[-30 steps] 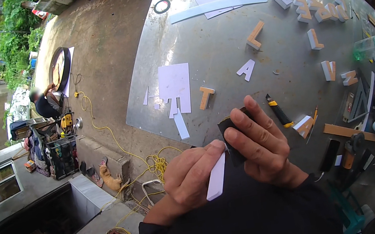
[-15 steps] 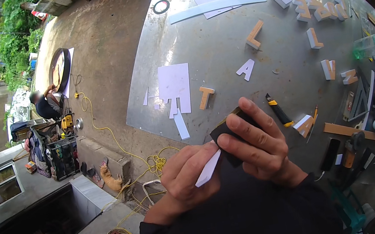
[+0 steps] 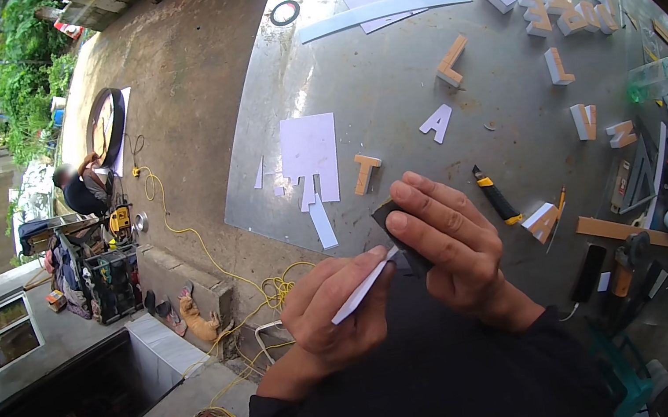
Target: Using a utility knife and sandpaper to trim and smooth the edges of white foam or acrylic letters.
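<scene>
My left hand (image 3: pixel 329 307) is closed on a small white board piece (image 3: pixel 358 293), pinched between thumb and fingers and tilted. In my right hand (image 3: pixel 458 253) is a dark, flat piece of sandpaper (image 3: pixel 400 237), its fingers laid together along the upper side. The sandpaper's edge meets the far end of the board piece, just in front of my chest. Past the hands, a thick tan-and-white letter block (image 3: pixel 367 174) stands on the metal table (image 3: pixel 390 118). A flat white letter cutout (image 3: pixel 436 125) lies farther right, and a yellow-and-black utility knife (image 3: pixel 496 196) is right of my right hand.
Several letter blocks (image 3: pixel 537 16) stand at the far right. A cut white sheet (image 3: pixel 310 146) and long strips lie on the table. Tools and a phone (image 3: pixel 587 275) crowd the right edge. On the floor at left are a yellow cord (image 3: pixel 209 257), a cat (image 3: pixel 197 316) and a seated person (image 3: pixel 85 188).
My left hand and the board piece have shifted slightly left and down. The right hand's fingers have closed together and tilted over the sandpaper.
</scene>
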A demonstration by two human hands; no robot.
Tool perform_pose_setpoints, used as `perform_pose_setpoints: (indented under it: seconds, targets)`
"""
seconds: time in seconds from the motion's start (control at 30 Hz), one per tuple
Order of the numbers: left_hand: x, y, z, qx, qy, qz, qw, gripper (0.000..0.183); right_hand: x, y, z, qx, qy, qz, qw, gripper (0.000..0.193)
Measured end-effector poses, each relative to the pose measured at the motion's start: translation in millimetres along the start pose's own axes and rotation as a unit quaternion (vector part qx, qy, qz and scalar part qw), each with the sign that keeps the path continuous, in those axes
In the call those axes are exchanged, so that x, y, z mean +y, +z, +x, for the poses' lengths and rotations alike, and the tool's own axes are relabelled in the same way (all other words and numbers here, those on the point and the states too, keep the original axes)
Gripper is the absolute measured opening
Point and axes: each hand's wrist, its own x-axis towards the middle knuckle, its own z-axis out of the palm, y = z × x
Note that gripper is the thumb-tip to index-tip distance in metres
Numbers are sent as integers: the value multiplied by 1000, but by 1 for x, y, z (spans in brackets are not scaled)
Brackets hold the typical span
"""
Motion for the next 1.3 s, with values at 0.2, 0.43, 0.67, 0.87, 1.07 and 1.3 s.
perform_pose_setpoints:
  seconds: [0.2, 0.43, 0.67, 0.87, 1.07, 1.3]
  targets:
    - [-2, 2, 4, 9, 13, 9, 1000, 30, 1, -3, -1, -9, -20, -38, 999, 29]
    - [-3, 1, 4, 11, -1, -3, 1000, 30, 2, -2, 4, -6, -17, -45, 999, 27]
    - [6, -12, 1, 67, -211, -193, 956, 18, 18, -1, 0, -32, 152, -6, 988, 39]
    - [2, -21, 8, 52, -342, -450, 823, 14, -8, -12, 14, 9, 257, 170, 951, 48]
    - [1, -14, 1, 78, -305, -323, 892, 18, -10, -12, 21, -37, 77, 119, 989, 49]
    - [-10, -12, 6, 38, 51, 8, 998, 36, -16, -2, 22, -60, 67, 108, 990, 40]
